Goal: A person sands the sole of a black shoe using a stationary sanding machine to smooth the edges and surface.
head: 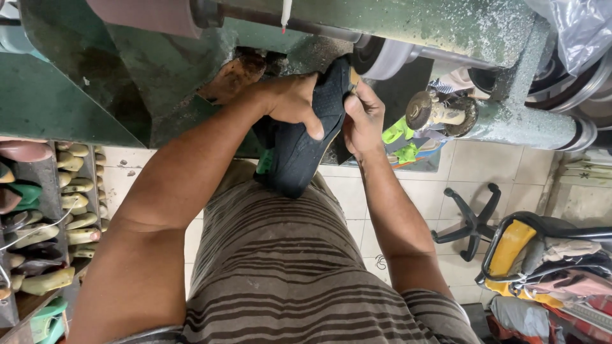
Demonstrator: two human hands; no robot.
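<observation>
Nearest, a striped shirt [287, 274] fills the lower view, with a rack of shoe lasts [76, 210] at the left and a chair base [472, 220] on the tiled floor at the right. Farther off, the left hand [290, 99] and right hand [363, 118] close their fingers around a dark shoe [306, 146], thumbs pressed on it. Its far end sits at the grinding wheel [382, 57] of the green machine [159, 70]; the shoe is in mid-working, with progress on the edge hidden from view.
</observation>
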